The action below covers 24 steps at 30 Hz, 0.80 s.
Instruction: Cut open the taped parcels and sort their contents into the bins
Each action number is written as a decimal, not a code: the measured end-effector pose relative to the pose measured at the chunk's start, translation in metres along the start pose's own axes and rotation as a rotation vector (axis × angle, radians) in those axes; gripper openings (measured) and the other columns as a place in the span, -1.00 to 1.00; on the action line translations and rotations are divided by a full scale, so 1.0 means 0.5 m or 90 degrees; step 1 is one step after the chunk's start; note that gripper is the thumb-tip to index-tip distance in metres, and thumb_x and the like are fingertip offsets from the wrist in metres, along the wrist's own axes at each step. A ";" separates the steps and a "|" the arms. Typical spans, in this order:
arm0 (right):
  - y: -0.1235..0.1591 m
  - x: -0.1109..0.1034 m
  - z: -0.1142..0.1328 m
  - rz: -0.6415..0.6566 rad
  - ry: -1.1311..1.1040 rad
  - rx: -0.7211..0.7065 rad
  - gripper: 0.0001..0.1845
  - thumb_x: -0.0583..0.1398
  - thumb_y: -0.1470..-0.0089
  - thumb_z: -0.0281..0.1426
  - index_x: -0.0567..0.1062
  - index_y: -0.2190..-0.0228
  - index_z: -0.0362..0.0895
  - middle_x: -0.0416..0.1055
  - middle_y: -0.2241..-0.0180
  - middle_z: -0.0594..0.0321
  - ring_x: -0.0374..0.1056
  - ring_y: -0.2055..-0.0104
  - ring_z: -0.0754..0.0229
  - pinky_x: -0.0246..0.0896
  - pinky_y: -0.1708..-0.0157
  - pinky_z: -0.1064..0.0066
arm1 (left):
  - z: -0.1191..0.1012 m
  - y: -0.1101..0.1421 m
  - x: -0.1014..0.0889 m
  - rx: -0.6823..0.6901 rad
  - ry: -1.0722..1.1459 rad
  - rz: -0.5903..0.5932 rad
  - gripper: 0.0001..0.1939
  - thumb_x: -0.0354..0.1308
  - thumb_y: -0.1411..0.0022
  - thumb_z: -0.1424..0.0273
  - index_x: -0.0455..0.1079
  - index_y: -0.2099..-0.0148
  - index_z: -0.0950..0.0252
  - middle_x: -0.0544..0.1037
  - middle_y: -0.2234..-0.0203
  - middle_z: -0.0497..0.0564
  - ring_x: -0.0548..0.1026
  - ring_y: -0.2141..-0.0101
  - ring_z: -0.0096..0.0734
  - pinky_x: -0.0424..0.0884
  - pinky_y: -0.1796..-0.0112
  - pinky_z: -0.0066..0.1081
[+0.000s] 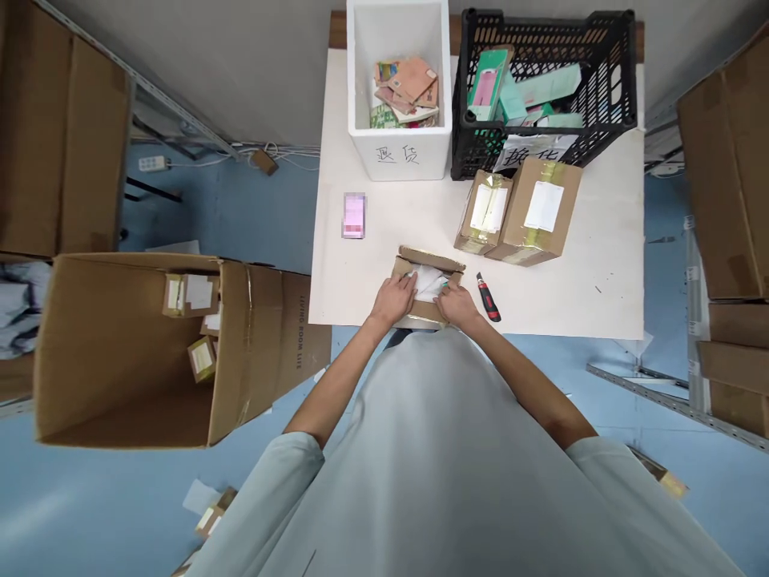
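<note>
A small cardboard box (pixel 428 311) lies at the table's front edge, its flaps raised. White wrapping (pixel 429 282) fills the opening, with bits of green showing at its sides. My left hand (pixel 395 298) is closed at the box's left end, fingertips reaching over onto the wrapping. At the right end my right hand (pixel 456 304) is closed too, its fingers bent inward beside the wrapping. What lies under the wrapping is hidden. A red and black utility knife (pixel 489 298) rests on the table just right of my right hand.
Two taped cartons, one smaller (pixel 488 210) and one larger (pixel 544 210), stand at the right. Behind are a white foam bin (pixel 400 156) with packets and a black crate (pixel 544 36) with green boxes. A phone (pixel 354 215) lies left. A large open carton (pixel 120 361) stands left of the table.
</note>
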State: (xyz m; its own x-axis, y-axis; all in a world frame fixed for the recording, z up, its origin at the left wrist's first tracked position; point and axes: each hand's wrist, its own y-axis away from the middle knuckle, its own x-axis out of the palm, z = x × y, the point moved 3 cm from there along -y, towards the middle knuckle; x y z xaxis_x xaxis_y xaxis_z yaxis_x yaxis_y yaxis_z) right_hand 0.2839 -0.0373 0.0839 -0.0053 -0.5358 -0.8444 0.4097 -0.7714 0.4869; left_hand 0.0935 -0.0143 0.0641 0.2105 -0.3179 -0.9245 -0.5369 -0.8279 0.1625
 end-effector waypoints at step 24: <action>0.028 0.007 0.005 0.044 0.018 0.087 -0.49 -0.05 -0.59 -0.36 0.46 -0.32 -0.34 0.50 -0.26 -0.36 0.49 -0.26 -0.17 0.44 -0.14 0.14 | 0.102 0.026 -0.056 -0.024 0.008 0.044 -0.45 0.00 -0.46 0.64 0.51 -0.37 0.28 0.61 -0.21 0.23 0.46 -0.17 0.07 0.50 -0.19 -0.04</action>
State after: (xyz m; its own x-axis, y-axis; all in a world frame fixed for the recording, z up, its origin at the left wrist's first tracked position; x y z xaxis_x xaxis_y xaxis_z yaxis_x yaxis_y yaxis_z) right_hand 0.2874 -0.0505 0.0884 0.0452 -0.5814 -0.8124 0.2807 -0.7730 0.5689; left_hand 0.0391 0.0072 0.0745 0.1845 -0.3813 -0.9059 -0.5199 -0.8200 0.2393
